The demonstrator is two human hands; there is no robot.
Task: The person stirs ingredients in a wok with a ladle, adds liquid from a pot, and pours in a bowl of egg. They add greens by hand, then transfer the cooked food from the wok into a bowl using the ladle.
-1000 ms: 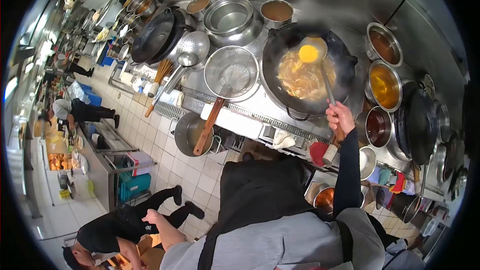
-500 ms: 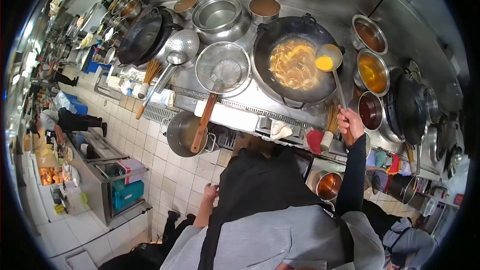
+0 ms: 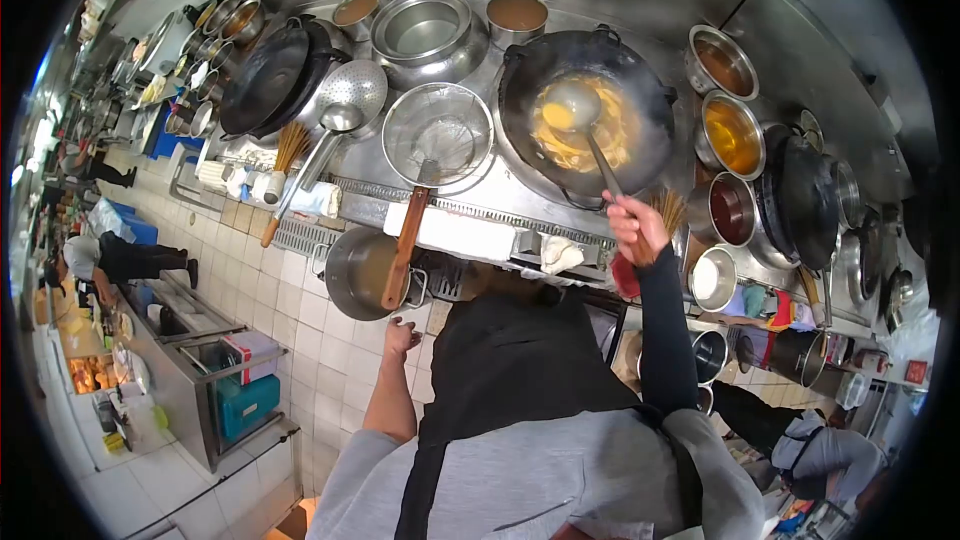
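Here, the right hand (image 3: 640, 227) grips the ladle (image 3: 577, 103) over the wok (image 3: 520, 90) — the left hand (image 3: 402, 337), loosely open, lies well apart from the wok.

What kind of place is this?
Most likely a restaurant kitchen: food steams in a big black wok, bowls of sauce or oil line the metal counter, and a wide strainer rests beside a large lidless pot.

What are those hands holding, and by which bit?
The right hand holds a ladle by its long handle, well back from the round bowl. The left hand looks empty.
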